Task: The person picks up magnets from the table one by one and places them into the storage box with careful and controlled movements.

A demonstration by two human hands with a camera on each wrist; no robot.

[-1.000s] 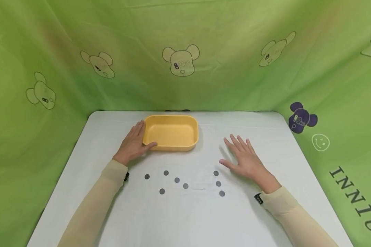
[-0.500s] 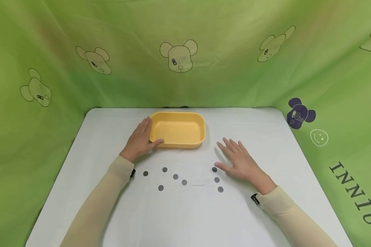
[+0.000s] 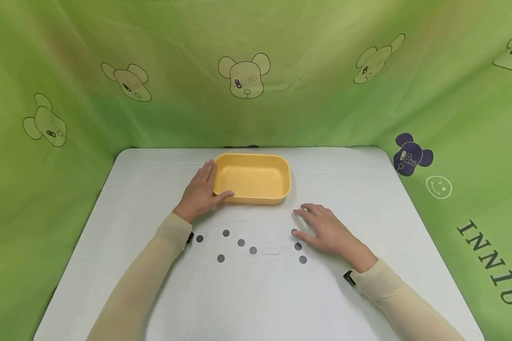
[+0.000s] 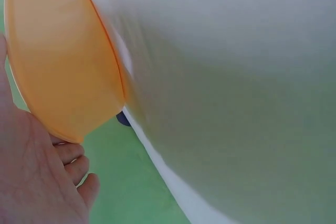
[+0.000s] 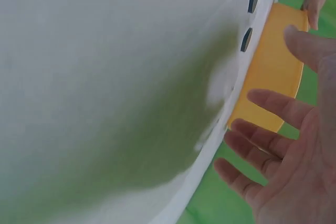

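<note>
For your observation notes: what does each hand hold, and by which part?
The left hand rests against the tray at its left end, thumb along the near wall. The right hand holds nothing.

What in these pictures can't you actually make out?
- Head view: the topmost of the grey discs near the right hand is partly covered by its thumb.
- Head view: the discs are too small to show any markings.
- Left wrist view: the yellow tray is cut off by the frame's edge and blurred; the left hand is only partly in frame.
</note>
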